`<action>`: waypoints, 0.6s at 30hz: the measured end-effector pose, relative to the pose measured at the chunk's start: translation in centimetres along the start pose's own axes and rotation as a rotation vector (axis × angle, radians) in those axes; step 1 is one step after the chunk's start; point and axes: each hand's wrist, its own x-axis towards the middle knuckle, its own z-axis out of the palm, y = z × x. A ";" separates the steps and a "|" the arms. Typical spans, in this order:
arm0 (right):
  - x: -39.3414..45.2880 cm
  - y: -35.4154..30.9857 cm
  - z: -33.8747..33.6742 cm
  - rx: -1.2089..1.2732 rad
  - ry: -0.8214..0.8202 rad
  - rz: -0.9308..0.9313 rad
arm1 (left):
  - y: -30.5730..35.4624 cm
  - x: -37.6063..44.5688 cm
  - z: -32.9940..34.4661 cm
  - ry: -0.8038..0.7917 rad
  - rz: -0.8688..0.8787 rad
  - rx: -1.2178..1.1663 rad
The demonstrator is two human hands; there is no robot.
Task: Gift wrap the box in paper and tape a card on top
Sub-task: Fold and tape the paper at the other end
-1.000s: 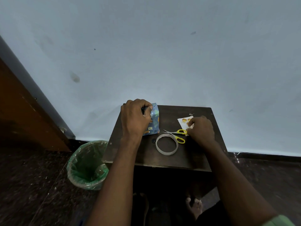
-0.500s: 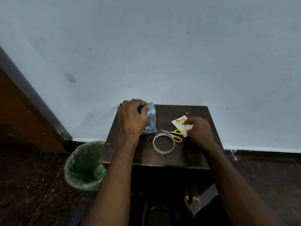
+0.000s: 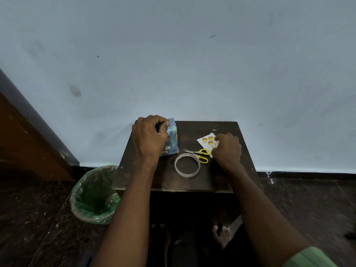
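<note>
A small box wrapped in blue patterned paper [image 3: 172, 139] stands on the left of a dark wooden table [image 3: 192, 182]. My left hand [image 3: 149, 138] grips it from the left, fingers curled over its top edge. A white card with orange round shapes [image 3: 206, 141] lies on the right of the table. My right hand [image 3: 227, 149] rests on the card's near corner with its fingers curled; the fingertips are hidden, so whether they pinch the card is unclear. A roll of clear tape [image 3: 187, 165] and yellow-handled scissors [image 3: 201, 154] lie between the hands.
A bin lined with a green bag [image 3: 94, 195] stands on the floor left of the table. A pale wall rises right behind the table. A wooden door [image 3: 23, 143] is at the left. Bare feet [image 3: 221, 235] show under the table.
My right hand has shifted slightly over the card, which now shows more of its orange print. My left hand keeps its grip on the wrapped box.
</note>
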 end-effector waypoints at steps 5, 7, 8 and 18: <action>-0.8 -1.9 0.4 0.220 -0.095 -0.216 | 0.1 -0.2 0.2 -0.007 -0.031 -0.052; -1.1 -2.6 1.1 0.172 -0.179 -0.298 | 0.1 -0.3 0.1 -0.007 -0.041 -0.064; -1.3 -2.8 1.2 0.164 -0.192 -0.305 | 0.0 -0.3 0.0 -0.007 -0.044 -0.068; -2.6 -4.5 2.6 0.086 -0.193 -0.285 | -0.3 -0.5 -0.1 -0.016 -0.051 -0.074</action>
